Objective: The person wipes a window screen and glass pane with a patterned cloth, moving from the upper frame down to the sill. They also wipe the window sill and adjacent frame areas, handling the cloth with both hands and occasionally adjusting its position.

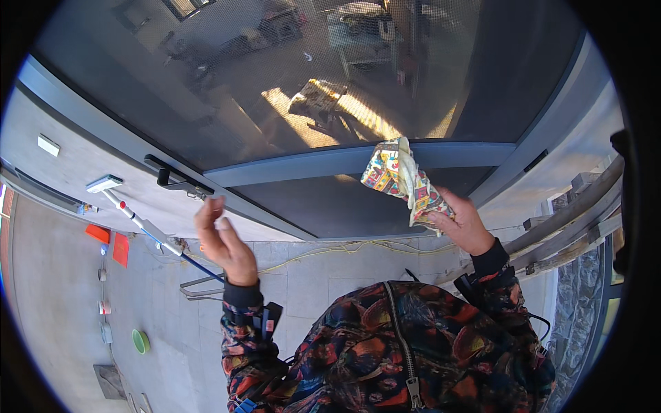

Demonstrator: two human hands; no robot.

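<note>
A crumpled, brightly printed cloth is gripped at its lower end by my right hand. Its upper end stands in front of the grey crossbar of a mesh screen door; whether the two touch I cannot tell. My left hand is raised, with bent fingers and the thumb apart, and holds nothing visible. Just beyond its fingertips is the door's black lever handle, with a small bunch of keys hanging by it. Through the mesh, a sunlit room shows dimly.
A squeegee on a long pole leans left of the door. A yellow cable runs over the paving along the threshold. A green basin lies at lower left. Wooden beams stand close on the right.
</note>
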